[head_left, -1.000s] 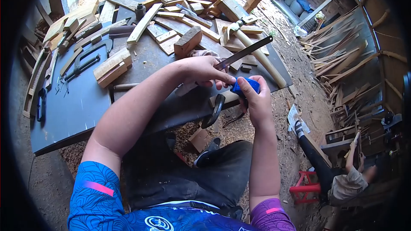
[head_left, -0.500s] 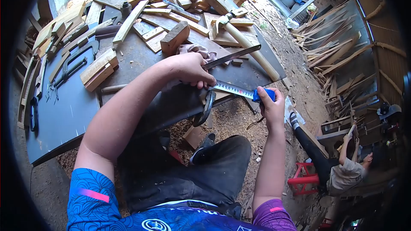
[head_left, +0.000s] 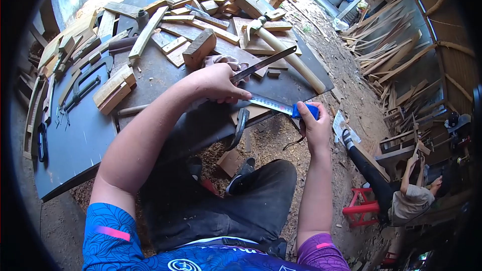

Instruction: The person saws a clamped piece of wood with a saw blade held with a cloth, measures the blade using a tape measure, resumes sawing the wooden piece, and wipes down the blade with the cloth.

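My right hand grips the blue case of a tape measure. The tape's pale blade runs out leftward to my left hand, whose thumb and fingers close at its end. A thin dark metal strip with a hole near its tip slants up and right from the same hand; its lower end is hidden there. A dark curved clamp-like piece hangs at the table edge below. Past the strip lies a claw hammer with a wooden handle.
The dark table carries several wood offcuts, a crumpled cloth and a C-clamp. Shavings cover the ground. At right, another person sits near a red stool, with timber strips stacked behind.
The tape case has shifted slightly left towards my left hand, and less blade shows between them. The strip's tip has moved slightly up and left in view, as the whole view shifted a little.
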Demonstrator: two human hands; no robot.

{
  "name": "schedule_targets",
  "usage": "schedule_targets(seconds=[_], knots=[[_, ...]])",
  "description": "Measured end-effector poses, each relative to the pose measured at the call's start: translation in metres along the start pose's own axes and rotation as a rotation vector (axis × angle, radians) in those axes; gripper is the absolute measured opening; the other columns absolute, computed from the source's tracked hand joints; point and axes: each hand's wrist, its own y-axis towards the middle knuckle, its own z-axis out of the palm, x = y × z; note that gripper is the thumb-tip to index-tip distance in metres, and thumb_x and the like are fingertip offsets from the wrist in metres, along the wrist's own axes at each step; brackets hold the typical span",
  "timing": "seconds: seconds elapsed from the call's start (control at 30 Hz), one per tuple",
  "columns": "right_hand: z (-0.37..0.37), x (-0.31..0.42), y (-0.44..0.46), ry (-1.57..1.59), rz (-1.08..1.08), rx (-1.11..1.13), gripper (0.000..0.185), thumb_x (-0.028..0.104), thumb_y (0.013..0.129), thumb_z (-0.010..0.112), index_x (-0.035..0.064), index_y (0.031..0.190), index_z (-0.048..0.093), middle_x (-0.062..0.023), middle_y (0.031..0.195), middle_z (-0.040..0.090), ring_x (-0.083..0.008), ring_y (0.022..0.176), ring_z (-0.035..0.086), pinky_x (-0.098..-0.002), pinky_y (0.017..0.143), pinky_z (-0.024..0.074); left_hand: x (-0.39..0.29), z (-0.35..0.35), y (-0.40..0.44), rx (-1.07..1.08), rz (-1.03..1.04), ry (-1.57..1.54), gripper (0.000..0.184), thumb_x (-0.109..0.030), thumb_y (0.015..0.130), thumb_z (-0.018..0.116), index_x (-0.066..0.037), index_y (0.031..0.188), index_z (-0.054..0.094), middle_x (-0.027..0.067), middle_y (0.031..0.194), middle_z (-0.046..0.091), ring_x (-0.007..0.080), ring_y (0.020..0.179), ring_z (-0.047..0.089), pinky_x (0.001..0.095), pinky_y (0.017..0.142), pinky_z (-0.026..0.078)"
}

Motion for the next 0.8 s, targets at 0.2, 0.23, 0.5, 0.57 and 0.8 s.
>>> schedule_targets(seconds=[0.2, 0.23, 0.5, 0.57, 0.8], knots=[[0.024, 0.008, -0.001, -0.091, -0.158, -0.074, 0.045, 0.052, 0.099, 0.065, 0.0097, 0.106, 0.052, 0.0017, 0.071, 0.053, -0.0051, 0.049, 0.045, -0.021, 0.039, 0.0309, 0.007, 0.0, 0.006, 0.063, 0.083, -0.252, 0.064, -0.053, 0.085, 0.082, -0.004, 0.124, 0.068, 0.0018, 0.09, 0.074, 0.0058, 0.068, 0.06, 0.0218, 0.057, 0.048], [0.035, 0.029, -0.007, 0.034, -0.105, -0.027, 0.046, 0.053, 0.1, 0.064, 0.0096, 0.106, 0.051, 0.0017, 0.071, 0.053, -0.005, 0.049, 0.044, -0.0213, 0.04, 0.0305, 0.005, 0.004, 0.005, 0.05, 0.149, -0.301, 0.065, -0.053, 0.083, 0.084, -0.004, 0.124, 0.068, 0.0025, 0.096, 0.074, 0.0057, 0.072, 0.06, 0.0218, 0.06, 0.048], [0.093, 0.076, -0.008, 0.388, -0.15, 0.499, 0.079, 0.054, 0.102, 0.058, -0.0018, 0.153, 0.033, -0.0214, 0.136, 0.054, -0.0268, 0.12, 0.063, -0.0375, 0.09, 0.059, -0.001, 0.005, -0.004, 0.061, 0.298, -0.742, 0.07, -0.044, 0.079, 0.089, -0.005, 0.127, 0.057, -0.0037, 0.077, 0.057, 0.0034, 0.062, 0.052, 0.018, 0.054, 0.039], [0.084, 0.107, -0.024, -0.143, -0.282, 0.432, 0.078, 0.049, 0.102, 0.061, -0.0031, 0.154, 0.035, -0.0224, 0.149, 0.048, -0.0314, 0.129, 0.057, -0.0404, 0.1, 0.0542, -0.002, 0.0, -0.006, 0.078, 0.321, -0.83, 0.065, -0.041, 0.081, 0.085, -0.006, 0.128, 0.057, -0.0029, 0.082, 0.059, 0.0044, 0.065, 0.054, 0.0183, 0.056, 0.041], [0.01, 0.183, -0.116, 0.649, -1.155, 0.342, 0.041, 0.022, 0.105, 0.055, -0.0036, 0.137, 0.053, -0.0152, 0.116, 0.063, -0.0228, 0.096, 0.063, -0.0333, 0.071, 0.0539, 0.016, 0.007, 0.021, -0.297, 0.249, -0.811, 0.059, -0.034, 0.078, 0.091, 0.001, 0.114, 0.061, 0.0073, 0.095, 0.07, 0.009, 0.074, 0.067, 0.0221, 0.065, 0.055]])
